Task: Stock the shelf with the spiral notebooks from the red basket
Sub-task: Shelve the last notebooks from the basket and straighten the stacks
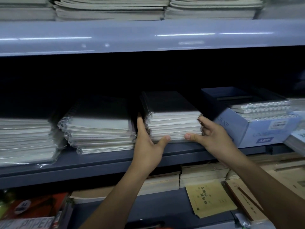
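Observation:
A stack of spiral notebooks with a black top cover lies on the middle shelf, its white page edges facing me. My left hand lies with straight fingers flat against the spiral side on the left, thumb pressing the front bottom edge. At the stack's right front corner, my right hand has its fingertips on the right side and its thumb against the front. Both hands flank the stack. The red basket is out of view.
Left of the stack sit two wrapped notebook piles. A blue cardboard box of ring binders stands close on the right. The shelf above overhangs. Lower shelves hold exercise books and paper packs.

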